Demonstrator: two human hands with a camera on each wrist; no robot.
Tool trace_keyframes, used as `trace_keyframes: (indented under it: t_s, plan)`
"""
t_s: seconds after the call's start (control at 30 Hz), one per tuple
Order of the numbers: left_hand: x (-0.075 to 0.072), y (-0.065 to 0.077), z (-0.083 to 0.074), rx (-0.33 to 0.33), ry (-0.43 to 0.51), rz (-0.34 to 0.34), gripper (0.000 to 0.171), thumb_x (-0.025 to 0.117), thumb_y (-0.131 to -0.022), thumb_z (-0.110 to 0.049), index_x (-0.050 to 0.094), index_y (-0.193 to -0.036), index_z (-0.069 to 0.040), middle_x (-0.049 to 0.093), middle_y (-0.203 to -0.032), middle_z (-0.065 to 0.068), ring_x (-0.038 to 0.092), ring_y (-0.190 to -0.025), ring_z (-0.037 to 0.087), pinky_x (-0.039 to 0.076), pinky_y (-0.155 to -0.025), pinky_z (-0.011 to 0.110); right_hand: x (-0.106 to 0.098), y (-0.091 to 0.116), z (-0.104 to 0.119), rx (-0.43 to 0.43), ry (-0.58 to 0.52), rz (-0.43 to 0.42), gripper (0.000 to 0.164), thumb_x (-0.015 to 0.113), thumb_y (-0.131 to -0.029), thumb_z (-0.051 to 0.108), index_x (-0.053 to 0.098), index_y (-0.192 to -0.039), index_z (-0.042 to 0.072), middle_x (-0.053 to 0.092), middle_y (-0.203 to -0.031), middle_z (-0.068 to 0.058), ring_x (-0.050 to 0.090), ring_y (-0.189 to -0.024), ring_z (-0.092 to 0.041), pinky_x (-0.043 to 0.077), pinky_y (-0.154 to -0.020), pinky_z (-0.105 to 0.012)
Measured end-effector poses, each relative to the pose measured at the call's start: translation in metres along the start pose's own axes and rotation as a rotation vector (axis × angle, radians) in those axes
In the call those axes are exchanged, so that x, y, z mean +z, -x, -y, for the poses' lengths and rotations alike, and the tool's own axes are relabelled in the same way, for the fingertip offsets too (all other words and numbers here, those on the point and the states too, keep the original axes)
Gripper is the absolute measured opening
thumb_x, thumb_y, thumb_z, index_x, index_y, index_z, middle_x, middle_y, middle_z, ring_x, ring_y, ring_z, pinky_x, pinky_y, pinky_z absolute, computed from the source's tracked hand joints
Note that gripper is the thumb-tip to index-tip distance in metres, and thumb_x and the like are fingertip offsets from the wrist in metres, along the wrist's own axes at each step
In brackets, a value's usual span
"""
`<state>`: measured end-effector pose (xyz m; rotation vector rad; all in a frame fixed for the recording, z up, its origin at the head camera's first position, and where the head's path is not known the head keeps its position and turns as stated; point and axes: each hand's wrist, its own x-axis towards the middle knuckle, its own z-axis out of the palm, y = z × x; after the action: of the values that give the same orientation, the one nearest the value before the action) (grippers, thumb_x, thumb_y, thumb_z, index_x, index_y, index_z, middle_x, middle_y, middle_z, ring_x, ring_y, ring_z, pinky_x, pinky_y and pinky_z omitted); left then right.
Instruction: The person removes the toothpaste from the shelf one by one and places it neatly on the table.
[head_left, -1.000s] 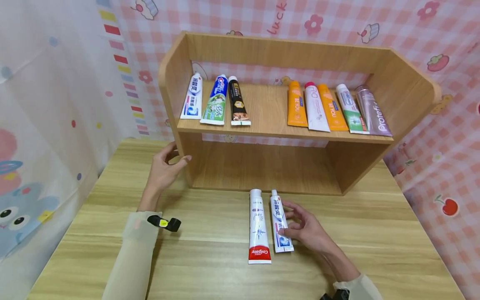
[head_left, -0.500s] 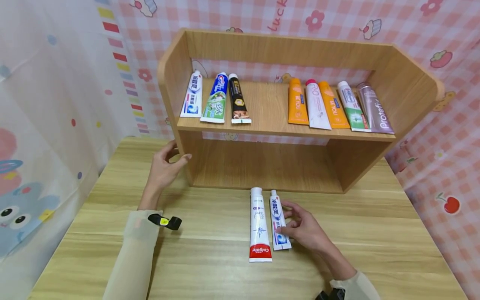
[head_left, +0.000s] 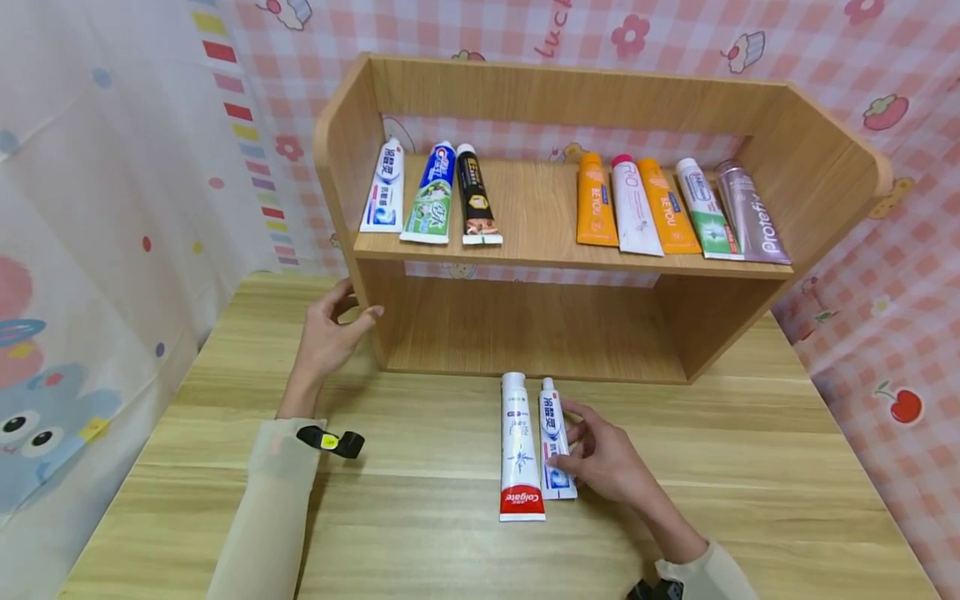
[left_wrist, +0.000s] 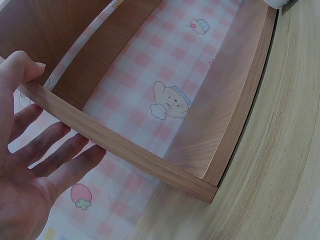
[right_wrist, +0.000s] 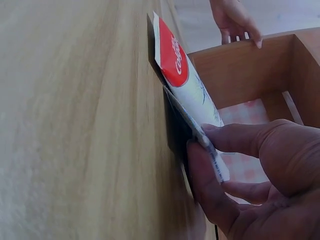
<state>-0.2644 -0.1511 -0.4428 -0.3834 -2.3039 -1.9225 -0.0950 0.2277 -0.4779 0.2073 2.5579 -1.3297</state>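
Note:
My right hand [head_left: 611, 458] pinches a small white-and-blue toothpaste tube [head_left: 551, 417] between thumb and fingers. That tube lies on the table, close beside a larger Colgate toothpaste tube [head_left: 519, 442] with a red end. In the right wrist view the pinched tube [right_wrist: 192, 120] is seen edge-on, its near side slightly raised. My left hand [head_left: 330, 329] grips the left side panel of a wooden shelf [head_left: 577, 93]. Seen from the left wrist, the thumb lies on one side of the panel [left_wrist: 120, 147] and the fingers on the other.
On the upper board stand a white-blue tube [head_left: 385, 187], a green-blue tube [head_left: 432, 196] and a black tube [head_left: 476, 196] at left. Several more, including an orange tube [head_left: 595, 200] and a mauve tube [head_left: 753, 212], lean at right. Patterned cloth hangs behind.
My right hand has slid the small toothpaste tube leftward, narrowing the gap to the Colgate tube. The left hand keeps its place on the shelf. The head view has shifted slightly.

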Motion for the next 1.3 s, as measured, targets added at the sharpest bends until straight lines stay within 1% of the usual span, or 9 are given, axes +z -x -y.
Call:
trace_keyframes:
  t_s: [0.23,0.37,0.6,0.77,0.93,1.03,1.1,1.2,1.3]
  plan:
    - [0.000,0.000,-0.001,0.011,0.001,0.002,0.057,0.071,-0.093,-0.013,0.054,-0.148,-0.010,0.059,-0.143,0.019,0.057,-0.126,0.034,0.058,-0.087,0.017,-0.004,0.000,0.000,0.018,0.027,0.006,0.082,0.087,-0.080,0.011,0.048,-0.151,0.015,0.063,-0.104,-0.007,0.057,-0.076,-0.019,0.055,-0.054,-0.028]
    - [0.001,-0.001,-0.001,0.009,0.001,0.004,0.058,0.071,-0.093,-0.013,0.054,-0.148,-0.010,0.058,-0.144,0.018,0.057,-0.127,0.034,0.058,-0.088,0.017,-0.012,0.000,-0.001,-0.003,0.036,0.012,0.075,0.086,-0.081,0.010,0.052,-0.148,0.012,0.063,-0.106,-0.008,0.058,-0.077,-0.019,0.054,-0.056,-0.026]
    - [0.001,0.000,-0.002,-0.006,-0.005,0.007,0.059,0.071,-0.093,-0.014,0.053,-0.149,-0.011,0.057,-0.146,0.017,0.056,-0.128,0.033,0.057,-0.089,0.017,-0.031,0.003,0.001,-0.147,-0.005,0.053,0.068,0.082,-0.084,0.007,0.052,-0.145,0.005,0.063,-0.116,-0.017,0.062,-0.084,-0.021,0.061,-0.063,-0.029]
    - [0.002,0.000,-0.003,-0.007,-0.013,0.007,0.059,0.071,-0.093,-0.014,0.053,-0.149,-0.011,0.057,-0.146,0.016,0.056,-0.129,0.033,0.057,-0.089,0.016,-0.045,0.005,0.009,-0.226,0.044,0.010,0.064,0.081,-0.087,0.011,0.054,-0.144,0.005,0.066,-0.121,-0.017,0.065,-0.093,-0.020,0.059,-0.077,-0.028]
    - [0.002,-0.001,-0.004,-0.008,-0.014,0.005,0.058,0.071,-0.093,-0.014,0.054,-0.149,-0.011,0.058,-0.145,0.017,0.056,-0.129,0.033,0.057,-0.088,0.015,-0.060,0.008,0.022,-0.274,0.042,-0.011,0.062,0.079,-0.090,0.019,0.052,-0.145,0.009,0.063,-0.129,-0.017,0.067,-0.107,-0.027,0.059,-0.091,-0.040]
    - [0.001,-0.001,-0.004,-0.009,-0.022,0.004,0.058,0.071,-0.093,-0.015,0.054,-0.148,-0.011,0.058,-0.145,0.016,0.056,-0.129,0.034,0.057,-0.087,0.014,-0.068,0.010,0.032,-0.313,0.034,-0.020,0.063,0.078,-0.091,0.022,0.050,-0.147,0.013,0.062,-0.132,-0.015,0.065,-0.115,-0.032,0.057,-0.099,-0.047]
    - [0.001,-0.001,-0.004,-0.012,-0.033,0.003,0.058,0.071,-0.094,-0.016,0.054,-0.149,-0.012,0.057,-0.146,0.015,0.056,-0.130,0.033,0.057,-0.087,0.014,-0.073,0.011,0.039,-0.349,0.032,-0.027,0.065,0.079,-0.091,0.022,0.049,-0.148,0.015,0.062,-0.135,-0.012,0.064,-0.117,-0.032,0.056,-0.101,-0.049]
    - [0.001,0.000,-0.004,-0.018,-0.043,0.004,0.059,0.071,-0.094,-0.017,0.053,-0.149,-0.013,0.057,-0.148,0.014,0.056,-0.131,0.033,0.057,-0.088,0.015,-0.078,0.014,0.049,-0.411,0.035,-0.048,0.068,0.079,-0.091,0.022,0.047,-0.150,0.019,0.062,-0.136,-0.008,0.062,-0.120,-0.031,0.057,-0.102,-0.042]
    - [0.000,0.001,-0.003,-0.021,-0.043,0.007,0.059,0.071,-0.094,-0.017,0.053,-0.150,-0.013,0.056,-0.148,0.015,0.056,-0.131,0.033,0.057,-0.088,0.016,-0.083,0.017,0.059,-0.480,0.034,-0.070,0.071,0.079,-0.090,0.018,0.045,-0.152,0.022,0.061,-0.138,-0.006,0.061,-0.121,-0.029,0.056,-0.102,-0.028]
